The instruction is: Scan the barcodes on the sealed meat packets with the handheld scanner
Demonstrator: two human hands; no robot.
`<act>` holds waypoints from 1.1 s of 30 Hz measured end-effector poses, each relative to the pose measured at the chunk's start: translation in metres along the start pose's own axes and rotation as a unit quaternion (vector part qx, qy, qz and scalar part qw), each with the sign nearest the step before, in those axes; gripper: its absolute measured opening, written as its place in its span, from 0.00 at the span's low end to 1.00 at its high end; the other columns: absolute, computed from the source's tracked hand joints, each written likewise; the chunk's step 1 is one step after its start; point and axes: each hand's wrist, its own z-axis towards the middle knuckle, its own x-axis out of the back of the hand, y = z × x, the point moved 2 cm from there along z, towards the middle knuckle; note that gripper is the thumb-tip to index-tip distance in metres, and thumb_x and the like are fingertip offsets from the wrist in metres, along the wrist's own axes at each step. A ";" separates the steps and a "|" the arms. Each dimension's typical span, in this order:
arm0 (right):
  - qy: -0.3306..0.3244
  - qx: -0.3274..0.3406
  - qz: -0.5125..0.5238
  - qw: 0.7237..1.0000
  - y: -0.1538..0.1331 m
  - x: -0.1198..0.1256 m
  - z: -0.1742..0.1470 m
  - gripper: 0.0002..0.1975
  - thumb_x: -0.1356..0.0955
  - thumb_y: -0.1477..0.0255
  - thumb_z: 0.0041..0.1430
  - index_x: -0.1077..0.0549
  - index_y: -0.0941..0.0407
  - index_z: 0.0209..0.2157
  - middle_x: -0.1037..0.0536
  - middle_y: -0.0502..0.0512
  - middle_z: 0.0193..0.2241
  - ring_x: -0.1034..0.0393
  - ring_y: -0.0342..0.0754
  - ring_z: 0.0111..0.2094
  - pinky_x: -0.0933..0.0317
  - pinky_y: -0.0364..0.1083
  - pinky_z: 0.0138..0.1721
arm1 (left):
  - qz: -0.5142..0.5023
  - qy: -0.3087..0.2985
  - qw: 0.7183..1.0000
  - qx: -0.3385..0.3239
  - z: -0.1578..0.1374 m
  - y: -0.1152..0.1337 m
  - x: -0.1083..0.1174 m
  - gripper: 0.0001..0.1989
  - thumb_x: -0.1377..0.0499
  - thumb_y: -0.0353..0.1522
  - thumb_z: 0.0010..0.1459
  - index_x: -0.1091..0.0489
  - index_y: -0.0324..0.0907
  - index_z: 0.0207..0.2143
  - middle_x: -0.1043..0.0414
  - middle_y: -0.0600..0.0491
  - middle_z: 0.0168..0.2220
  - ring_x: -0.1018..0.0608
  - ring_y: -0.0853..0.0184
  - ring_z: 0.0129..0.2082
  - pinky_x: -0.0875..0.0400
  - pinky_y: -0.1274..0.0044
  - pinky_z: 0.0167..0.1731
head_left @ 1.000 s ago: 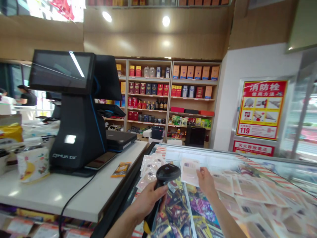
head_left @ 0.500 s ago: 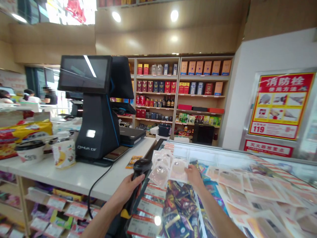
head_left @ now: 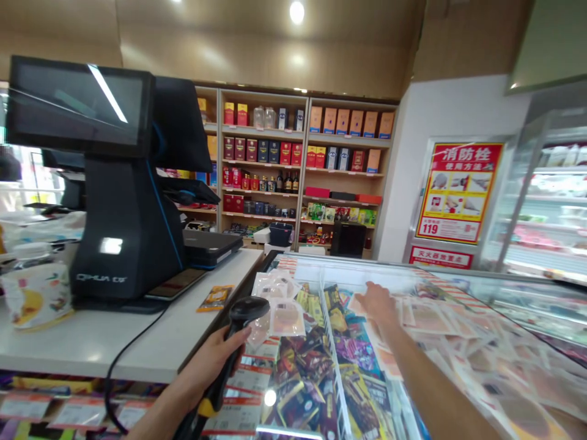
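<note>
My left hand is wrapped round the handle of a black barcode scanner, its head tilted over the freezer's left edge. Just right of the scanner, several clear flat packets with round pale contents lie on top of the goods. My right hand reaches over the left edge of a spread of similar flat packets. Its thumb and fingers look apart, touching or just above a packet; the fingertips are partly hidden.
A glass-topped freezer holds colourful wrapped goods split by a white wire divider. On the white counter stand a black checkout terminal, a phone, a small orange packet and a patterned cup. A black cable hangs down.
My right hand has let go of a flat packet beside the scanner and moved right to the other packets. My left hand still holds the scanner. The view has turned right.
</note>
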 end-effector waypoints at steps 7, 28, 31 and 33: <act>-0.048 -0.038 -0.069 0.996 0.071 0.000 0.010 0.30 0.33 0.58 0.31 0.35 0.61 0.38 0.32 0.65 0.38 0.41 0.59 0.43 0.47 0.55 0.38 | 0.007 -0.023 1.000 0.004 0.001 0.001 -0.009 0.20 0.47 0.48 0.38 0.43 0.40 0.16 0.42 0.59 0.09 0.42 0.76 0.11 0.48 0.83 0.12; 0.109 -0.046 0.098 0.988 0.076 0.024 0.014 0.13 0.44 0.67 0.49 0.33 0.59 0.27 0.29 0.58 0.24 0.35 0.48 0.29 0.49 0.42 0.26 | -0.042 -0.099 0.994 -0.029 -0.008 0.020 -0.008 0.17 0.49 0.44 0.44 0.39 0.38 0.21 0.40 0.59 0.13 0.38 0.76 0.13 0.44 0.83 0.15; 0.076 0.023 0.207 0.975 0.033 0.007 0.001 0.12 0.43 0.66 0.48 0.34 0.58 0.24 0.30 0.53 0.20 0.37 0.44 0.23 0.50 0.40 0.23 | -0.059 -0.086 0.994 -0.024 -0.009 0.022 -0.011 0.17 0.49 0.45 0.44 0.39 0.38 0.22 0.40 0.59 0.13 0.38 0.77 0.13 0.43 0.83 0.15; 0.046 0.036 0.256 0.965 0.006 -0.008 -0.009 0.12 0.43 0.66 0.48 0.35 0.57 0.22 0.31 0.52 0.18 0.37 0.43 0.22 0.50 0.40 0.22 | -0.068 -0.091 0.993 -0.016 -0.010 0.022 -0.014 0.17 0.48 0.44 0.44 0.39 0.38 0.21 0.39 0.59 0.14 0.38 0.77 0.13 0.43 0.83 0.15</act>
